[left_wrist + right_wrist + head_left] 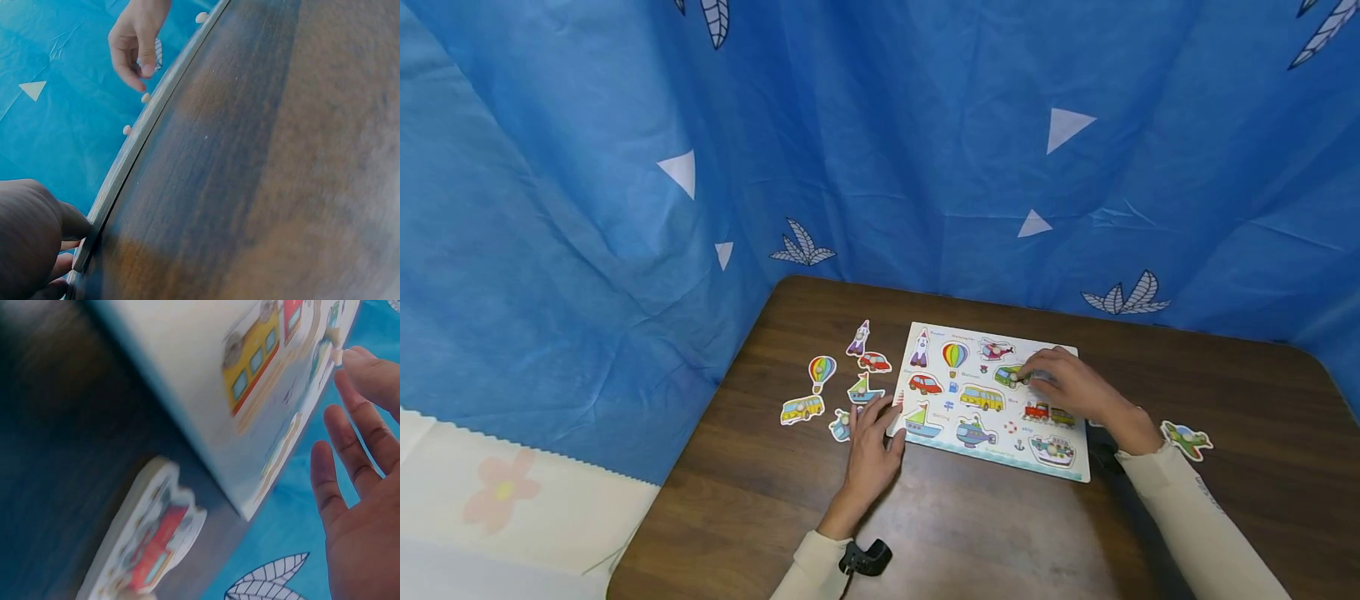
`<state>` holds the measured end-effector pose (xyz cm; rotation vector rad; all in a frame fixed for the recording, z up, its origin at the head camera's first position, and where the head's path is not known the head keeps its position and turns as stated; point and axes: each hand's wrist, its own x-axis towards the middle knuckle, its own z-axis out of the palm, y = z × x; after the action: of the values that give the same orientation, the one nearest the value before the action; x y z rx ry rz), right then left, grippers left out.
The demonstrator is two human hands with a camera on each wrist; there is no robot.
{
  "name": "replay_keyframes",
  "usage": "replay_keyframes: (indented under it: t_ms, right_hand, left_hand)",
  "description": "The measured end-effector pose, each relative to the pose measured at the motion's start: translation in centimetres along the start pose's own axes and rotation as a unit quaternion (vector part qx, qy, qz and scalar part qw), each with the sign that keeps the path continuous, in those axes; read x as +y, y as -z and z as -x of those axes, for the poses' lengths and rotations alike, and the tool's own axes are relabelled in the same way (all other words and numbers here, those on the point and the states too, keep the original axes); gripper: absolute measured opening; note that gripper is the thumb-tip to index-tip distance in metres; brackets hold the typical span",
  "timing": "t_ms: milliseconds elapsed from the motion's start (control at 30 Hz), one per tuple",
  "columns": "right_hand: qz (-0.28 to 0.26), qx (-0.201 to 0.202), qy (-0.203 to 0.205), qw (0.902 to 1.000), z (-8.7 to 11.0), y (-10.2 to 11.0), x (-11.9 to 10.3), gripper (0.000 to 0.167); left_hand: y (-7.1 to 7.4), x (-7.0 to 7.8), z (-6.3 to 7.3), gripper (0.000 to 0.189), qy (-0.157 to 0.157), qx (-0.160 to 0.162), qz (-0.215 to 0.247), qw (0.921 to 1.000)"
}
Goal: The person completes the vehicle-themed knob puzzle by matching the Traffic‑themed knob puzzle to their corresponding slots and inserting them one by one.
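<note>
A wooden peg puzzle board printed with vehicles lies on the brown table. My left hand holds its near left corner, the thumb against the front edge and the fingers along the left side. Over the board's right part is my right hand, its fingertips beside the green car piece. In the right wrist view, thumb and index finger stand slightly apart near a small knob, while the other fingers extend loosely. From the left wrist, the right hand appears just above a knob.
Left of the board lie loose pieces: a rocket, a red car, a balloon, a sailboat, a bus and a partly covered blue piece. A plane piece lies right. A train piece sits beside the board.
</note>
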<state>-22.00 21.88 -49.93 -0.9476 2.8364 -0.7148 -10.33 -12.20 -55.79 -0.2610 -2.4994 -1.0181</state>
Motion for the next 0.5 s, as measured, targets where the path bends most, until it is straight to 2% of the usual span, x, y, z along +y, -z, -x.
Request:
replay_keyframes:
  t_ms: [300, 367, 500]
  right_hand:
    - [-0.011, 0.035, 0.022, 0.9991, 1.9, 0.6, 1.2, 0.022]
    - [-0.021, 0.04, 0.022, 0.9987, 2.4, 0.8, 1.3, 0.02]
    - [-0.01, 0.047, 0.016, 0.9987, 3.4, 1.0, 1.7, 0.022]
  left_hand:
    - [0.2, 0.1, 0.0, 0.039, 0.002, 0.0, 0.0, 1.0]
    - [0.2, 0.0, 0.0, 0.039, 0.003, -0.002, -0.001, 1.0]
    - [0.1, 0.1, 0.0, 0.039, 0.007, -0.004, 0.0, 1.0]
